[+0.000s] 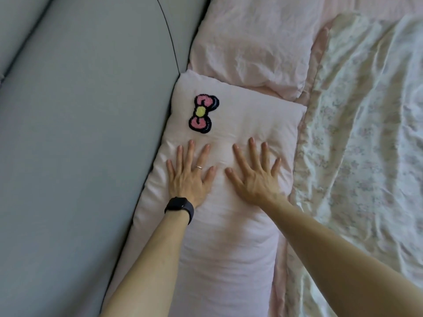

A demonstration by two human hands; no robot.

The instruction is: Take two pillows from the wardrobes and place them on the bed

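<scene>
Against the grey headboard (pixel 80 133), left hand (pixel 190 177) and right hand (pixel 254 177) press the pink pillow (pixel 240 124), fingers spread flat, grasping nothing

Grey headboard, soft daylight

A padded grey headboard (pixel 80 133) fills the left side; a crumpled floral quilt (pixel 366 133) covers the bed's right side, over a pink sheet (pixel 318 44).

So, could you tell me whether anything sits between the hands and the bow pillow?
Nothing visible does. The left hand and right hand both lie flat, fingers spread, directly on the bow pillow. It already lies on the bed, beside the headboard, next to the second pillow.
</scene>
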